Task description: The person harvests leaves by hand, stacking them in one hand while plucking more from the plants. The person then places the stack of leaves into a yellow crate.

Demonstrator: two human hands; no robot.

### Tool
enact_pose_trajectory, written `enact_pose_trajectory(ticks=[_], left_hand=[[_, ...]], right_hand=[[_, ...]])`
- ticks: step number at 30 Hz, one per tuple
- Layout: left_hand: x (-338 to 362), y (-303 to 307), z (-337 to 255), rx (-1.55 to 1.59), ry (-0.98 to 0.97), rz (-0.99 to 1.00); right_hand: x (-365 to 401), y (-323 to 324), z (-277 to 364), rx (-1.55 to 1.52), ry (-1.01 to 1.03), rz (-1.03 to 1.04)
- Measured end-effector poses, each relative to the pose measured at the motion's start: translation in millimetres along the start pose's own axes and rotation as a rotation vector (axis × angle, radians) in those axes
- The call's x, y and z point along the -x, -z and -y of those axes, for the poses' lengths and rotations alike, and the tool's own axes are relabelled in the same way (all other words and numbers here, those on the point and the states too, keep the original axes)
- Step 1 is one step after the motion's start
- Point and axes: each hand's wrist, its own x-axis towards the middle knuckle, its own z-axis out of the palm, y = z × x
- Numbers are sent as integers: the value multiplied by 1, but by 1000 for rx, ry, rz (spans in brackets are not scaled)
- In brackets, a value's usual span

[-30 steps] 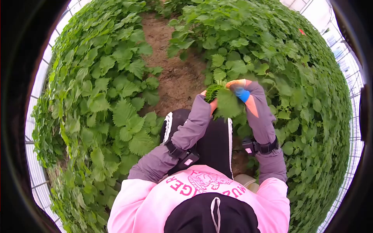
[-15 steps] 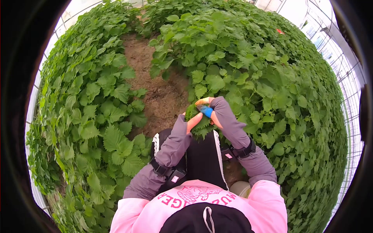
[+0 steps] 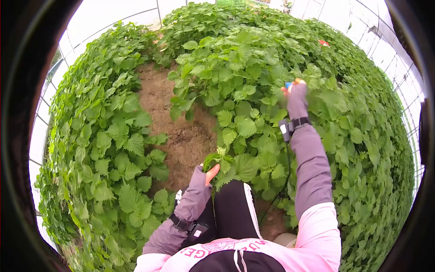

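Observation:
My left hand (image 3: 212, 173) is closed around a bundle of green perilla leaves (image 3: 220, 162), held just above my knees with the pale stems pointing up and away from me. Stretched far out to the front right, my right hand (image 3: 295, 85) is among the tops of the perilla plants (image 3: 267, 72). Blue and orange coverings show on its fingertips. The fingers are small and blurred, so whether they grip a leaf is not visible.
A bare soil path (image 3: 174, 131) runs ahead between the perilla rows. More plants (image 3: 108, 145) stand to the left. A pale round container (image 3: 286, 239) sits partly hidden by my right side. A black cable (image 3: 286, 174) hangs from the right wrist device (image 3: 286, 129). Greenhouse walls surround the rows.
My right hand has left the leaf bundle and moved up and right into the plants. My left hand keeps the bundle, slightly lower and further left. The view has tilted up a little.

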Motion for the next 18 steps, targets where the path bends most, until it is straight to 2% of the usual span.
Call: enact_pose_trajectory(ticks=[1, 3, 4, 6, 7, 9, 10, 12, 18], left_hand=[[-4, 2, 1, 0, 0, -1], [-11, 5, 3, -43, 59, -50], [-14, 5, 3, -49, 52, -43], [-17, 0, 5, -35, 53, -44], [-18, -3, 4, -16, 47, -39], [-17, -8, 6, 3, 80, -46], [-16, -11, 6, 30, 106, -52], [-15, -16, 1, 28, 91, -38], [-15, -6, 7, -34, 77, -17]], right_hand=[[-11, -5, -20, -205, -215, -71], [5, -16, -33, -496, -501, -184], [6, -20, -47, -495, -507, -184], [6, -28, -92, -403, -261, -171], [4, -28, -113, -407, -270, -176], [-1, -25, -142, 73, -174, 89], [4, -23, -139, 185, -172, 169], [11, -22, -122, 193, -260, 246], [25, -18, -80, 140, -371, 341]])
